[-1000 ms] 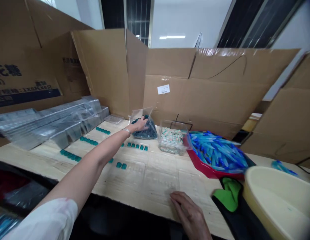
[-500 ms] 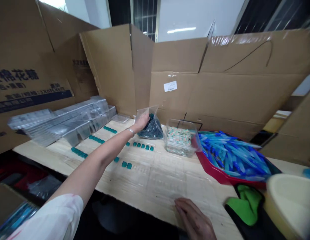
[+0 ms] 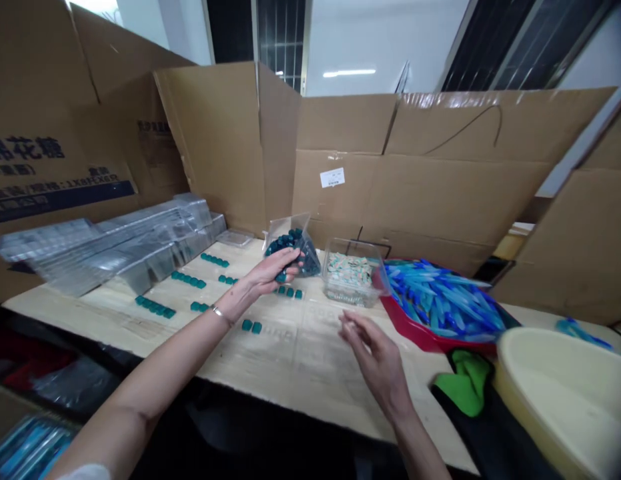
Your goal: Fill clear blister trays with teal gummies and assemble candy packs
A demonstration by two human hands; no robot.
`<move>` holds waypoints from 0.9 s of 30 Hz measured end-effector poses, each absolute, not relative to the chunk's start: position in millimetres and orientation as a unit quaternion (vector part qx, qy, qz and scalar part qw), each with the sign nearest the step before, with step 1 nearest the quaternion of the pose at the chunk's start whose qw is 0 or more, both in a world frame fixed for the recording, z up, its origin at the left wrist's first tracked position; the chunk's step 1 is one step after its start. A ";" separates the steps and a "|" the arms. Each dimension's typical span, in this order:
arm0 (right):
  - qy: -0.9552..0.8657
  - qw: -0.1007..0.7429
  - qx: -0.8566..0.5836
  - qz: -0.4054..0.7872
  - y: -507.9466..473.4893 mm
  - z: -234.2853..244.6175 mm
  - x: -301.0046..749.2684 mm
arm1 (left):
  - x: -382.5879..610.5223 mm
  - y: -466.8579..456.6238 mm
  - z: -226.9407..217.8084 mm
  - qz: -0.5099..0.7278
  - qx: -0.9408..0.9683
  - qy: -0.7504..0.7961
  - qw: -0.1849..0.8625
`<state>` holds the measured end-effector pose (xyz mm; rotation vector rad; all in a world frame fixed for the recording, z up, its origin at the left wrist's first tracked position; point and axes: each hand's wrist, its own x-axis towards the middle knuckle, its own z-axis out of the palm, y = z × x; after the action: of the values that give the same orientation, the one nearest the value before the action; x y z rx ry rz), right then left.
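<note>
My left hand (image 3: 274,272), palm turned partly up, has its fingers curled round small dark teal blocks, one teal block (image 3: 281,276) showing at the fingers. Just behind it stands a clear plastic bag (image 3: 310,259) of the same teal blocks, its mouth open. My right hand (image 3: 374,357) hovers over the table with loosely bent fingers, a little apart, and nothing visible in them. Rows of teal blocks (image 3: 155,307) lie on the table in clear trays, partly covered by my left forearm. Two teal blocks (image 3: 251,327) sit in a tray (image 3: 277,337) between the hands.
Stacked clear plastic trays (image 3: 125,240) stand at the left. Behind the right hand is a clear tub (image 3: 353,273) of small pale pieces. Further right are a red basin (image 3: 405,323) of blue feather-shaped pieces, a green cloth (image 3: 465,387) and a cream bowl (image 3: 565,393). Cardboard walls (image 3: 350,147) enclose the back.
My left hand has come out of the bag toward me with teal blocks in it. My right hand has risen from the table's front edge, moving forward.
</note>
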<state>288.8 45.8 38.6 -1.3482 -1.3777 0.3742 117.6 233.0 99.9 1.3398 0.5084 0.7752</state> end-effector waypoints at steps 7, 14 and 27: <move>-0.583 0.589 -0.494 0.262 97.7 50.6 243.2 | 96.3 137.8 54.7 0.289 0.556 0.243 0.741; -0.577 0.580 -0.519 0.246 90.2 34.6 232.6 | 89.6 204.1 60.7 0.397 0.645 0.322 0.568; -0.593 0.502 -0.559 0.290 31.8 11.5 253.3 | 161.5 366.2 50.5 0.161 0.863 0.463 0.125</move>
<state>253.3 31.8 11.5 -1.3495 -1.4324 0.6996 161.5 366.2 50.5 2.5142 1.3492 0.4694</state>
